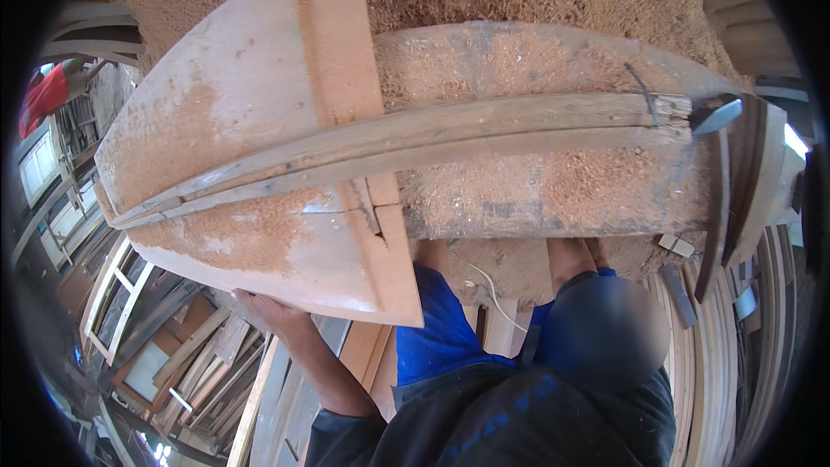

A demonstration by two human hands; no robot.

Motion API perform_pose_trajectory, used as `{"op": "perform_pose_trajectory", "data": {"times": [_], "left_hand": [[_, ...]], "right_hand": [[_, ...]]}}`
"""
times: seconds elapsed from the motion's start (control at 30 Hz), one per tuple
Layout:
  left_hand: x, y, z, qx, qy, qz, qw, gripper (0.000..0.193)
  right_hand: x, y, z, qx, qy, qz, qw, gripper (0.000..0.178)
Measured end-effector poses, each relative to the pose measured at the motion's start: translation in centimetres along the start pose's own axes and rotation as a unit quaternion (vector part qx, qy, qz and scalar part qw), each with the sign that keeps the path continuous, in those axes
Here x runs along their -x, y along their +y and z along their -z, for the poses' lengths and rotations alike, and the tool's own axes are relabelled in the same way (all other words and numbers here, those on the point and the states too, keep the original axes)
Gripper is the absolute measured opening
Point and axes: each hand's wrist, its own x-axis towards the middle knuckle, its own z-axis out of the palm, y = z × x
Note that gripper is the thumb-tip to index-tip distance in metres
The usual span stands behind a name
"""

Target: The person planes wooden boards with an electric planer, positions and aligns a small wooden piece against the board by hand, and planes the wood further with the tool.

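Left hand (275, 313) touching the near rim of the pale curved panel (246, 91); fingers partly hidden, so can't tell if closed. Panel spreads beyond and rightward, wooden rail (450, 134) across it. Right hand unseen. Advisable: support the rim evenly, mind loose sawdust (238, 238).

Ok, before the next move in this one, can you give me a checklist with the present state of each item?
1. Left hand at the near edge of the pale panel: ok.
2. Right hand in sight: not ok, it cannot be made out.
3. Curved beam lying across both the panel and the weathered board: ok.
4. Panel clear of sawdust: not ok, brown patches lie on it.
5. Panel unbroken: not ok, a dark gap shows near its right edge, on the near side of the beam.
6. Beam fastened down: cannot tell.
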Motion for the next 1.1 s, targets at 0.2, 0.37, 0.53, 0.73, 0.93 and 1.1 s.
{"op": "perform_pose_trajectory", "data": {"times": [0.2, 0.37, 0.53, 0.73, 0.93, 1.1], "left_hand": [[-1.9, -1.7, 3.5, -0.042, -0.057, -0.037, 0.997, 0.052], [-1.0, -0.6, 0.2, 0.036, -0.001, 0.039, 0.999, 0.062], [1.4, 2.7, -1.7, 0.105, 0.057, 0.12, 0.986, 0.061], [0.5, 1.4, 0.2, 0.059, 0.051, 0.176, 0.981, 0.06], [6.9, -5.6, -0.9, 0.272, -0.167, 0.261, 0.911, 0.053], [16.3, -8.9, -3.7, 0.291, -0.303, 0.322, 0.849, 0.018]], "right_hand": [[0.3, -1.4, -1.9, -0.026, -0.016, 0.017, 0.999, 0.038], [6.4, -4.2, 1.1, -0.054, -0.037, 0.065, 0.996, 0.03], [18.3, -6.3, 10.3, -0.135, -0.087, 0.142, 0.977, 0.026], [32.9, -7.8, 35.4, -0.471, -0.037, 0.089, 0.877, 0.028], [33.0, -1.7, 45.7, -0.092, 0.428, -0.026, 0.899, 0.043], [29.6, 0.6, 43.9, 0.018, 0.292, -0.091, 0.952, 0.082]]}}
